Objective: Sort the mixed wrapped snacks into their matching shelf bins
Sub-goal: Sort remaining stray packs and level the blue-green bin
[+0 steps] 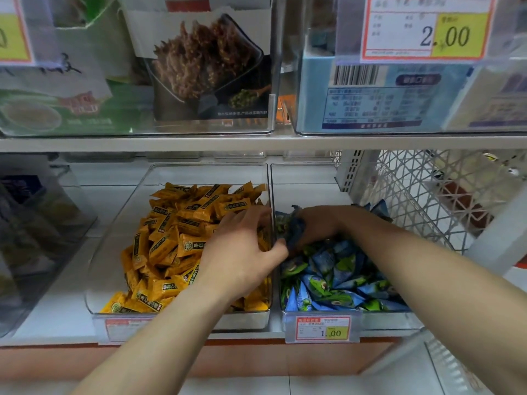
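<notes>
Your two bare forearms reached up from the bottom of the view toward the lower shelf. Your left hand [242,252] hovered over the right part of the clear bin [114,252] filled with orange wrapped snacks [171,238], fingers loosely curled and spread, thumb stretched toward the divider between the two bins; whether it pinched any wrapper could not be told, since the fingertips were turned away and partly hidden. Your right hand [316,226] was inside the neighbouring clear bin [313,178], closed around a dark blue wrapped snack [295,232] held just above the heap of blue and green triangular packets [339,280] that filled the front of that bin. The thumb of your left hand nearly met the held packet at the wall the bins share. A price tag reading 1.00 [323,329] was clipped to the front of the right bin, and a blurred red-edged tag [125,327] sat on the front of the left one. Above, on the upper shelf, stood clear bins with boxed goods, one showing a dish of brown shredded food [205,61], and another tag reading 2.00 [427,29]. A white lattice panel [427,195] closed the shelf on the right.
</notes>
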A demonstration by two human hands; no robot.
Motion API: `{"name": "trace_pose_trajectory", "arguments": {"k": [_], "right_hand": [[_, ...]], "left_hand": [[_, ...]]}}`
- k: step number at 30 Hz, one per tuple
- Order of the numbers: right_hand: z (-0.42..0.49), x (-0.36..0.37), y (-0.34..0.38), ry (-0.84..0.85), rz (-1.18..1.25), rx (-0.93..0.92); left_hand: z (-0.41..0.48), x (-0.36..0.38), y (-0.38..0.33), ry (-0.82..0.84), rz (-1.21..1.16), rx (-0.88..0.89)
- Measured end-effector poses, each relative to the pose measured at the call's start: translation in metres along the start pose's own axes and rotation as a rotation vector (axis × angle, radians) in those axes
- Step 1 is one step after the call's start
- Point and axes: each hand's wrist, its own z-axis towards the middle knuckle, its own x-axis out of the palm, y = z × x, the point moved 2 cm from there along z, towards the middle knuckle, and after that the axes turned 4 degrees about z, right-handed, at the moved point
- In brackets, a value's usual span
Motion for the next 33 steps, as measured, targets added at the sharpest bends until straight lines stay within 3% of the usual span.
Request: {"name": "trace_pose_trajectory", "arguments": {"k": [4, 8, 11, 13, 17, 18, 20, 21, 23, 25, 27, 29, 33], "right_hand": [[-0.008, -0.007, -0.005, -0.083, 0.053, -0.023], [-0.034, -0.036, -0.021, -0.24, 0.445, -0.091], [-0.05, -0.053, -0.034, -0.391, 0.533, -0.091], [-0.053, -0.06, -0.046, -0.437, 0.417, 0.009], [-0.06, -0.062, -0.039, -0.474, -0.107, 0.359], [-0.06, -0.061, -0.03, -0.558, -0.179, 0.342], [-0.055, -0.054, -0.011, -0.632, -0.113, 0.111], [-0.051, -0.048, -0.003, -0.563, 0.007, -0.005], [-0.041, -0.031, 0.01, -0.287, 0.132, -0.071], [-0.027, -0.017, 0.013, -0.148, -0.041, 0.007], [-0.013, -0.012, 0.011, -0.141, -0.241, 0.088], [-0.007, -0.013, 0.008, -0.072, -0.251, 0.133], [-0.006, -0.009, 0.003, -0.127, -0.352, 0.057]], "left_hand": [[-0.001, 0.0, -0.001, -0.008, -0.01, 0.002], [0.0, -0.001, 0.0, 0.007, -0.017, -0.011], [0.0, -0.001, 0.0, 0.018, -0.021, -0.014], [0.0, -0.002, 0.0, 0.022, -0.025, -0.013], [-0.001, -0.003, 0.0, 0.019, -0.045, -0.017], [-0.001, -0.003, 0.001, 0.017, -0.049, -0.02], [-0.001, -0.003, 0.001, 0.017, -0.048, -0.02], [-0.001, -0.003, 0.001, 0.017, -0.045, -0.019], [-0.001, -0.003, 0.001, 0.015, -0.044, -0.019], [-0.002, -0.003, 0.001, 0.015, -0.05, -0.015], [-0.001, -0.003, 0.002, 0.017, -0.051, -0.007], [-0.001, -0.003, 0.003, 0.019, -0.056, -0.003], [0.0, -0.003, 0.004, 0.012, -0.06, 0.007]]}}
